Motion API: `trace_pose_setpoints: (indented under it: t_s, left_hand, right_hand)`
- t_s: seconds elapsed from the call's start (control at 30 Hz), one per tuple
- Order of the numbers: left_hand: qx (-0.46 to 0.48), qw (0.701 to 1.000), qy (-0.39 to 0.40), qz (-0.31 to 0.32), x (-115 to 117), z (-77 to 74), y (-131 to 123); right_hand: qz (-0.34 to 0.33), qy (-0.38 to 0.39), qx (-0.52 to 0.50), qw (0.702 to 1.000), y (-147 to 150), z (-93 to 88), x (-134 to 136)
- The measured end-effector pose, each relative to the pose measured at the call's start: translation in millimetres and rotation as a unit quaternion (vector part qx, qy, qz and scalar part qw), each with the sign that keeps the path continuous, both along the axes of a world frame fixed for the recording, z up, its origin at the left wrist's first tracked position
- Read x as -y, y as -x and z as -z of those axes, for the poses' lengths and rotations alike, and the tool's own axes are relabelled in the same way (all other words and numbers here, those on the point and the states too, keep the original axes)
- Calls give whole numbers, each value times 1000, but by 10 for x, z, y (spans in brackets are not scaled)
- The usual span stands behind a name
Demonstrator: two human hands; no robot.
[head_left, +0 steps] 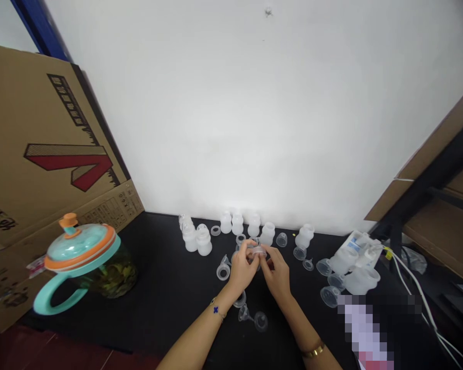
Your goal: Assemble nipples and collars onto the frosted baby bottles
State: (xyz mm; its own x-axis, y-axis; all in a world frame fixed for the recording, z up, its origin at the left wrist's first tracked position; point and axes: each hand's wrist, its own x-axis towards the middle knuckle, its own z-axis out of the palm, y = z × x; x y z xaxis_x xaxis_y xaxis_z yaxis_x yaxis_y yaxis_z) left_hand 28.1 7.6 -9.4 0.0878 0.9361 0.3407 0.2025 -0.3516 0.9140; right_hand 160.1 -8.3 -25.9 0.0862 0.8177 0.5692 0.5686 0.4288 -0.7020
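Observation:
Both my hands meet over the middle of the black table [162, 293]. My left hand [242, 267] and my right hand [275, 272] pinch a small clear plastic part [256, 252] between their fingertips, fingers closed round it. Several white translucent small bottles [237, 224] stand in a loose row behind my hands, near the white wall. Clear rings and caps [223, 272] lie scattered about my hands, and two clear funnel-like pieces [254, 317] lie between my forearms.
A glass jug with a teal handle and orange-rimmed lid [83, 262] stands at the left before a large cardboard box [42, 149]. Clear cups and a white packet [351, 262] sit at the right, beside white cables [416, 293] and a dark shelf frame.

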Motion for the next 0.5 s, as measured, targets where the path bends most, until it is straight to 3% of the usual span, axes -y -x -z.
trace_pose_setpoints:
  t_s: [0.33, 0.5]
  left_hand:
    - [-18, 1000, -14, -7, -10, 51, 20]
    - [-83, 995, -51, -18, -8, 85, 21]
  right_hand:
    - [4, -7, 9, 1000, -5, -42, 8]
    - [30, 25, 25, 999, -34, -7, -7]
